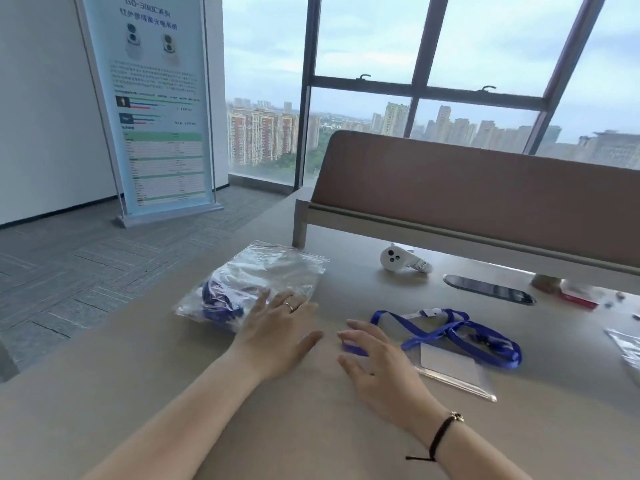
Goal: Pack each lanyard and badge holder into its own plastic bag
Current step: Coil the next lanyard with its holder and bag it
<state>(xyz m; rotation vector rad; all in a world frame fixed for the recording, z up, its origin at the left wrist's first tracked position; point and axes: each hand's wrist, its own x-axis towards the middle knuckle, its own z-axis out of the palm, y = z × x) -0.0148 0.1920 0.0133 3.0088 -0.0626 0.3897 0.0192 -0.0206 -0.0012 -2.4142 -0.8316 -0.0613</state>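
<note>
Hands [325,344] flat beside loose blue lanyard [450,336].

- Roll-up banner [157,109], standing on the floor at left: heading reads roughly "GD-300C", appears mirrored; a line of Chinese characters follows beneath, not legible
- Same banner, beside the bar graphics: small figures, one possibly "1-120"; too blurred to confirm
- Banner body text and table rows: unreadable
- Items on the surface: no legible print
</note>
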